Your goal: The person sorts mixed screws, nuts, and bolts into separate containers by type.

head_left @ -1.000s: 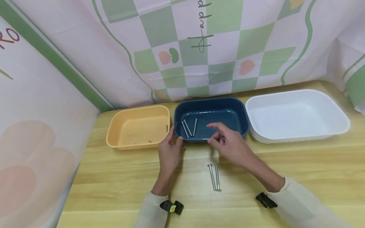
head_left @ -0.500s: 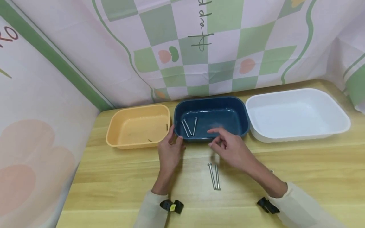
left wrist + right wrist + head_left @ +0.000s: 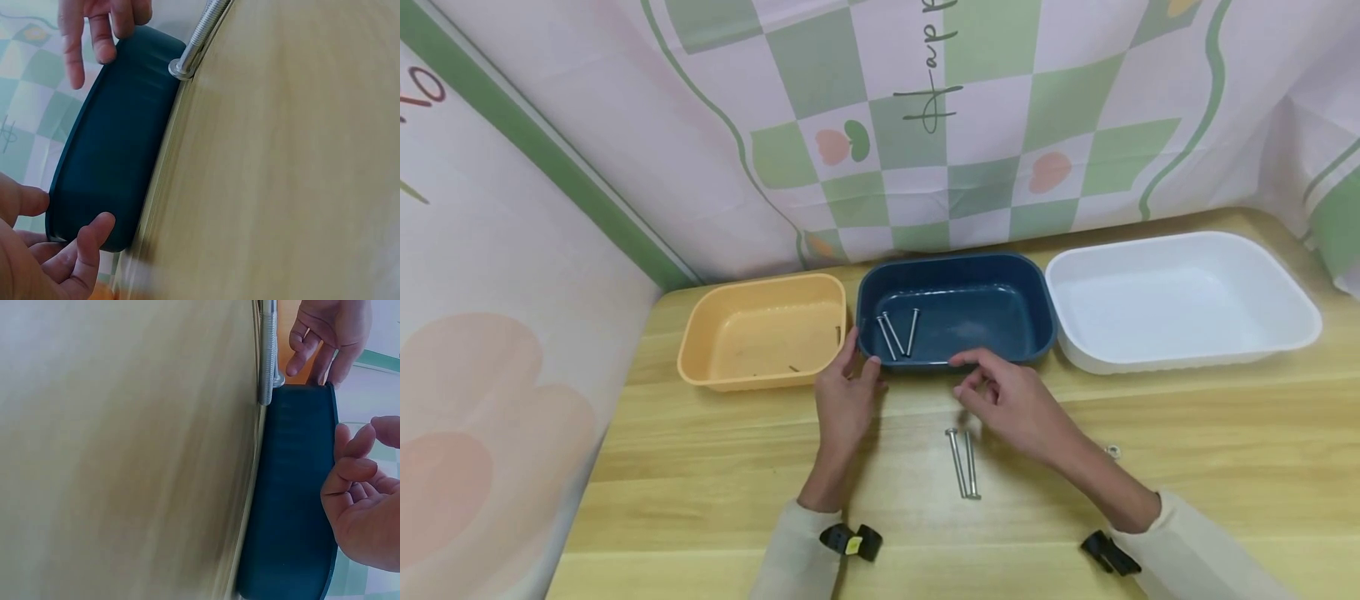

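My left hand (image 3: 844, 404) holds the left front corner of the dark blue tray (image 3: 1000, 260), thumb and fingers on either side of it. Three bolts (image 3: 913, 332) lie inside that tray at the left. My right hand (image 3: 1018, 406) is at the tray's front rim, fingers loosely bent; in the right wrist view nothing shows between the right hand's fingers (image 3: 359, 465). Two long bolts (image 3: 957, 462) lie side by side on the table in front of the tray, heads at opposite ends. Beside my right forearm sits a hex nut (image 3: 1113, 452).
A yellow tray (image 3: 760, 385) stands left of the blue one, with a few small dark pieces in it. On the right is a white tray (image 3: 1180, 304). Behind all three hangs a checked cloth (image 3: 985, 117); a printed panel (image 3: 490, 333) bounds the left side.
My right hand has drawn back slightly towards me and to the right, from over the blue tray to its front rim. The nut has come into sight. My left hand stays put.
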Demonstrator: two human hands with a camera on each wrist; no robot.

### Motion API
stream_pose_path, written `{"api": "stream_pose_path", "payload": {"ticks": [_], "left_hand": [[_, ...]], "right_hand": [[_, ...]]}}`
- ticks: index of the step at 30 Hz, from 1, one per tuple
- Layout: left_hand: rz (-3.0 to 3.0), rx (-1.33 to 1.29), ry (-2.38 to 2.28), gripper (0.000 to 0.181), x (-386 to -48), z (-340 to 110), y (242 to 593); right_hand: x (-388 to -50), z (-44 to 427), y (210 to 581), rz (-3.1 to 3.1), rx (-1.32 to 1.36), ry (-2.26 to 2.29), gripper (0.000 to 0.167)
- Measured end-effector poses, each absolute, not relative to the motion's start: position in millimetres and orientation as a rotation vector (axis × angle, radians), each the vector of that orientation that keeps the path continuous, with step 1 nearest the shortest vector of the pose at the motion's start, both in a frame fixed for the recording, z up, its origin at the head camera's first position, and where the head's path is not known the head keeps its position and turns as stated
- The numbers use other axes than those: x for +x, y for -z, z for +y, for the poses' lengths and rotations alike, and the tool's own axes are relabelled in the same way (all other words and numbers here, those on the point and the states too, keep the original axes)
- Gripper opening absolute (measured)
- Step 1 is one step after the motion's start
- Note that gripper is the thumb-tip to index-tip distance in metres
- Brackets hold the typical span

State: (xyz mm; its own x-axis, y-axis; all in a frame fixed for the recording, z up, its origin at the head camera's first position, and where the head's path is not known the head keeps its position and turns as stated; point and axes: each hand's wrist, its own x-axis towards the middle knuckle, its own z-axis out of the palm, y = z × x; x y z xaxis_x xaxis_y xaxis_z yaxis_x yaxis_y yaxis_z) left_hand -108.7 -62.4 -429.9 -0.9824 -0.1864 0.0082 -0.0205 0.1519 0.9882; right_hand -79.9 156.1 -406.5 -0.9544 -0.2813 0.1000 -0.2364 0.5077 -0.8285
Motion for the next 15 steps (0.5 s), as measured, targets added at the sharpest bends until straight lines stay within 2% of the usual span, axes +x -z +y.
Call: {"api": "stream_pose_path", "payload": {"ticks": [10,15], "left_hand": [[-2.288,0.216,1.952,0.057,-108.3,-62.1,428.5],[-2.27,0.209,1.961,0.056,-107.6,-62.6,428.4]], "right_hand": [[-76.1,160.3,405.4,2.674,-0.44,1.408,0.026],[-74.3,161.1,404.6,2.622,-0.413,1.374,0.031]]}}
